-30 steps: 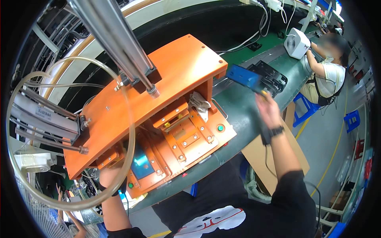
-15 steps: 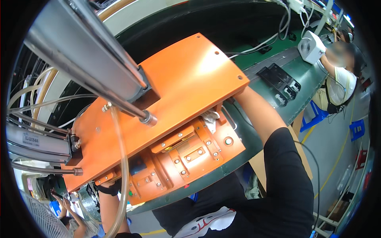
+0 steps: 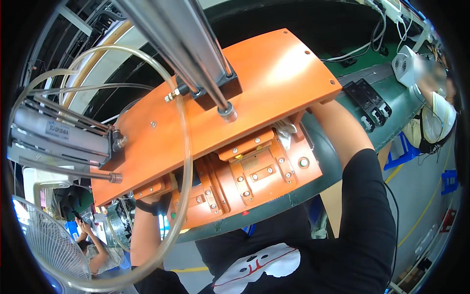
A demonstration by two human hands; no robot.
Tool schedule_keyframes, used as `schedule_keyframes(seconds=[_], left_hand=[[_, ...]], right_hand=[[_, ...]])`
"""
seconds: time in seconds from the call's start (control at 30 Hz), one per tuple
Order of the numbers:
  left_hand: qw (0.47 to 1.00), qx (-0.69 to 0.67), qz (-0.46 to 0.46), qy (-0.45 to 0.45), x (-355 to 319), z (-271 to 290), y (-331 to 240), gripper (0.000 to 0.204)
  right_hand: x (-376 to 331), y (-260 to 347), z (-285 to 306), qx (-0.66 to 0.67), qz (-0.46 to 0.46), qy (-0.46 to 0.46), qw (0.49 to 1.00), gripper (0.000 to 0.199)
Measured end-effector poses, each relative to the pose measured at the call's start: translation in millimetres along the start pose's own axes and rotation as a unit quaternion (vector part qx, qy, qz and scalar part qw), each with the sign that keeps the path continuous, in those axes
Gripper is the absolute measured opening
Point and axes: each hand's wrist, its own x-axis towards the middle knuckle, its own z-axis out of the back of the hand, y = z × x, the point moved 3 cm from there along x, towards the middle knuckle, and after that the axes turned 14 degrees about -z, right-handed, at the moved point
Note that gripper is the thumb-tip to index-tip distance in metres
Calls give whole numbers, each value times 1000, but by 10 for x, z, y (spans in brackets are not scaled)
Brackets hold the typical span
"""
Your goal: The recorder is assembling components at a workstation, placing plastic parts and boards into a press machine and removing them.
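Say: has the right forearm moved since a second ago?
Yes: the right forearm moved left toward the orange press, which now hides the right hand.

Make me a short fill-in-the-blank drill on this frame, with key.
1. The broad plate is ____ in colour.
2. The person's ____ forearm goes out of sight at the end of the plate nearest the black parts.
3. In this view the clear hose crosses in ____ of the plate.
4. The round button on the base, at the end near that forearm, is ____.

Missing words: orange; right; front; green.
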Motion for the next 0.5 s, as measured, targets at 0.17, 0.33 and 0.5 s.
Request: schedule_keyframes(seconds=[0.17, 0.33, 0.5], left_hand=[[999, 1, -11, -51, -72, 53, -344, 41], [996, 1, -7, -93, 235, -199, -166, 42], [993, -3, -1, -121, 293, -301, -104, 44]], right_hand=[[-425, 383, 516, -70, 31, -30, 997, 23], [-1048, -186, 982, -186, 113, -108, 970, 18], [-2322, 8, 1483, -86, 18, -147, 985, 22]])
